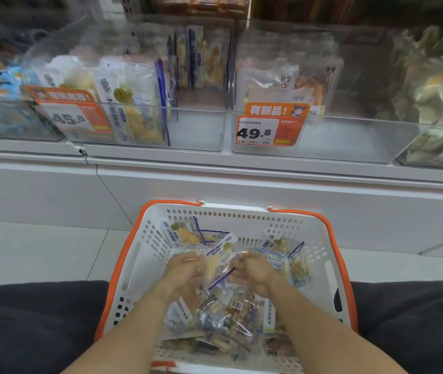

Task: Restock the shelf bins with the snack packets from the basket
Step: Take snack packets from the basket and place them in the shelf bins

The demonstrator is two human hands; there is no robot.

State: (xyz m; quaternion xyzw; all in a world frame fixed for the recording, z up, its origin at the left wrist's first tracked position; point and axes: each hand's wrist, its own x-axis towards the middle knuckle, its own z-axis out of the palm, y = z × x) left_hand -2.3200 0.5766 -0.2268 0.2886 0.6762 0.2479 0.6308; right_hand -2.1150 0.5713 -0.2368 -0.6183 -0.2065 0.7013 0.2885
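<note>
Person crouched or seated before a low white shelf (242, 168), dark-clad knees either side of a white basket (144, 255) with orange rim and handles, set on the pale tiled floor.

Basket holds a loose heap of clear snack packets (231, 314) with blue edge strips and yellow or brown contents; a few more lie flat toward its far wall.

Both hands are down in the basket, near its middle. Left hand (185, 267) has fingers curled on the left edge of one clear packet (216, 268). Right hand (250, 268) pinches the same packet's right side, by its blue strip. Packet sits between the two hands, just above the heap, tilted.

Shelf above carries clear plastic bins side by side. Left-centre bin (196, 130), tagged 45.8 (70, 117), has upright packets along its left side and at the back. Right-centre bin (350, 139), tagged 49.8 (265, 129), has a few packets standing at the back left. Outer bins hold other bagged goods, blurred.
</note>
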